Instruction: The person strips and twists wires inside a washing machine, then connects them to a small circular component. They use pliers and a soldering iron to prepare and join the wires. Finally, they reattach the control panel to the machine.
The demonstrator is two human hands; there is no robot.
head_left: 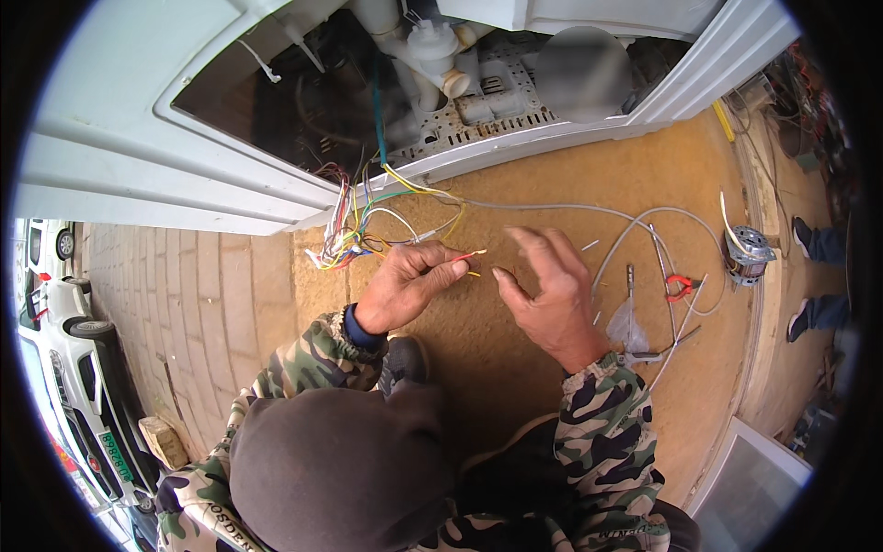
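Note:
My left hand [409, 285] pinches a red wire [466, 257] and a yellow wire [475, 273] between thumb and fingertips. My right hand [552, 299] is just to their right, fingers apart and curved, with nothing visible in them. A loose bundle of colored wires [361, 225] runs out over the lower edge of an open white appliance [101, 166]. Inside the appliance are white plastic fittings [432, 46] and a perforated, stained metal base [497, 129].
On the tan floor lie a grey cable [598, 207], red-handled pliers [681, 285], a plastic bag [627, 327] and rods. A small motor [750, 253] sits at right, near another person's shoes [802, 235]. A white car [87, 386] stands at far left, beyond paving.

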